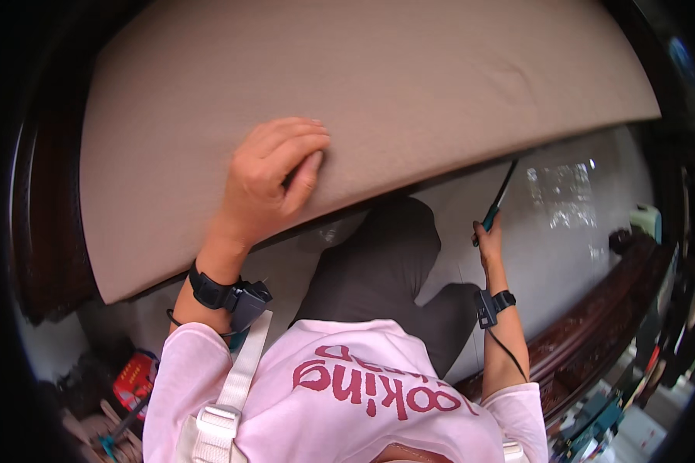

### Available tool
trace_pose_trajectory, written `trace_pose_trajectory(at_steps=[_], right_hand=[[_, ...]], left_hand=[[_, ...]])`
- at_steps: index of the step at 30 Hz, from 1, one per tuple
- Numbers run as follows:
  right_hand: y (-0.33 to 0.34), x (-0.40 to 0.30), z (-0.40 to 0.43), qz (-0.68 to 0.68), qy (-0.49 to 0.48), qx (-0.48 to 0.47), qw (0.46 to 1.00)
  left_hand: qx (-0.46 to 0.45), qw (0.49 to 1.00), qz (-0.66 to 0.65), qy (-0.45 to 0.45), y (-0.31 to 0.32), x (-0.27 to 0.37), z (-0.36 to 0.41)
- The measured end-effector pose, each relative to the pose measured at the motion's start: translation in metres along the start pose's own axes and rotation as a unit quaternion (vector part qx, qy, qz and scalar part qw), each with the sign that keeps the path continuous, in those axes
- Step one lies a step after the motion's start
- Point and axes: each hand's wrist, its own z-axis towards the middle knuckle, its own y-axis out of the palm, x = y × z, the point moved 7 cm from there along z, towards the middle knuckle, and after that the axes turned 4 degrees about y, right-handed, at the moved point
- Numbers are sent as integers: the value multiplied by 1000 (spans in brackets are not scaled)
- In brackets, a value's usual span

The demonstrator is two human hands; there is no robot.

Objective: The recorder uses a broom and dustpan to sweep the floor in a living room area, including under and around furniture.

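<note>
My left hand is over the beige seat cushion, near its front edge. The fingers of this hand are loosely curled, thumb against the index finger, and nothing shows in them. Lower down on the right, my right hand grips the teal handle of a thin dark rod. The rod slants up toward the cushion's front edge, and its far end is hidden under the seat. A dark strap with a small device sits on each forearm.
Pale, glossy floor tiles reflect light at right. A carved dark wooden furniture piece runs along the lower right, with mixed items beyond it. Dark wood borders the cushion at left. A red package lies at lower left.
</note>
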Motion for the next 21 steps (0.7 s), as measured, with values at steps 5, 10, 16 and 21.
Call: trace_pose_trajectory(at_steps=[5,10,16,21], right_hand=[[52,36,69,56,-36,-66,996],[80,74,173,17,-114,-195,974],[170,68,137,8,-123,-233,965],[202,72,115,-4,-148,-233,961]], left_hand=[[-17,1000,-9,-1,6,0,1],[4,999,-33,20,9,-1,5],[-14,1000,-23,-1,11,0,6],[-24,999,-21,9,14,-4,8]])
